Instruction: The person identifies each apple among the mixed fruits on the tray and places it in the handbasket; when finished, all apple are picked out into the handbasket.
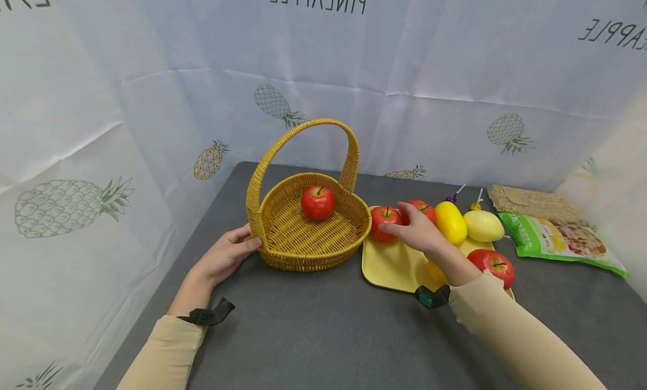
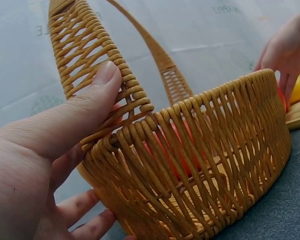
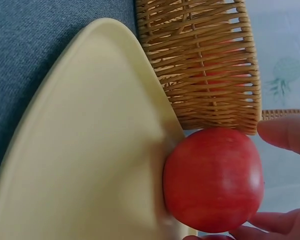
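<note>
A round red apple point(image 1: 384, 223) is sitting on the near-left corner of a pale yellow plastic tray point(image 1: 391, 263), right beside the wall of a woven yellow wicker basket with a tall arched handle point(image 1: 298, 249). The right hand point(image 1: 419, 232) is reaching over the tray, its fingers point(image 3: 285, 132) spreading loosely around this apple; in the right wrist view one fingertip is lying just above the fruit and another just below it, and whether they are actually pressing on the skin cannot be told.

Just behind those fingers a second red apple point(image 1: 422, 209) is sitting on the tray. To the right of the hand a glossy yellow oval fruit point(image 1: 451, 222) and a paler yellow oval fruit point(image 1: 483, 226) are lying side by side, and a third red apple point(image 1: 492, 265) is resting near the right wrist at the tray's near edge.

The left hand point(image 1: 227, 255) is steadying the basket at its left side: the thumb point(image 2: 97, 97) is pressing against the base of the handle while the other fingers point(image 2: 85, 205) are curling under the outer wall. Inside the basket, well apart from these fingers, another red apple point(image 1: 318, 202) is lying on the woven floor.

Everything is standing on a dark grey worktop point(image 1: 313, 334). Far to the right of both hands a green snack packet point(image 1: 558, 241) and a clear bag of brownish grains point(image 1: 533, 202) are lying flat. A white cloth printed with pineapples point(image 1: 151, 98) is hanging behind.
</note>
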`<state>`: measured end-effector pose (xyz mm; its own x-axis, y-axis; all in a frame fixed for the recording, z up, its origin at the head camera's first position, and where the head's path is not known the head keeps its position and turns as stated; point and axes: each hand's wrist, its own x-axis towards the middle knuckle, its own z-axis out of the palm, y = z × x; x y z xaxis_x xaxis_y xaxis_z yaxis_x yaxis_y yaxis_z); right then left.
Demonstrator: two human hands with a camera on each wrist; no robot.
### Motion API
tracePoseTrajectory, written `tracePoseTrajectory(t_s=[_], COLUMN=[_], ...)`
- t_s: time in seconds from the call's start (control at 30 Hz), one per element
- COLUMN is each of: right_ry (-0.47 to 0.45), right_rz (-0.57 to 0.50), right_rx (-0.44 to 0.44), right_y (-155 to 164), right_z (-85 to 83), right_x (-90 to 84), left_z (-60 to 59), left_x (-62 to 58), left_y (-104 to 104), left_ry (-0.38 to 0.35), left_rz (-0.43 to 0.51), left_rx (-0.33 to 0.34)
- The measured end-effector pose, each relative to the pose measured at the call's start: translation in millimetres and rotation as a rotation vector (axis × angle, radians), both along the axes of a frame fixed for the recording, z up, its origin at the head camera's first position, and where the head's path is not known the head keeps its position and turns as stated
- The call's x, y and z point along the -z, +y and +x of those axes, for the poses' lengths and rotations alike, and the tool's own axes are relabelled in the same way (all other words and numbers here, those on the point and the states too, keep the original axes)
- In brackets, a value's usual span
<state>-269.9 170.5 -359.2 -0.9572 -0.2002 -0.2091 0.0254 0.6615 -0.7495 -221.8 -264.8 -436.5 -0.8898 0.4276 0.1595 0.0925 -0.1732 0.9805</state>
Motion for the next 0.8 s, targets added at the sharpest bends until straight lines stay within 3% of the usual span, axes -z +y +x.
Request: tracePoseTrajectory(t_s=[0.8], right_ry=[0.004], right_rz=[0.002], right_rx=[0.031], right_y=[-7], right_z=[-6.6], right_x=[13.0], left_z=[-0.5], left_x=[0.3], left_y=[0], left_ry=[0.012], left_rz=[-0.002], left_rx=[0.004])
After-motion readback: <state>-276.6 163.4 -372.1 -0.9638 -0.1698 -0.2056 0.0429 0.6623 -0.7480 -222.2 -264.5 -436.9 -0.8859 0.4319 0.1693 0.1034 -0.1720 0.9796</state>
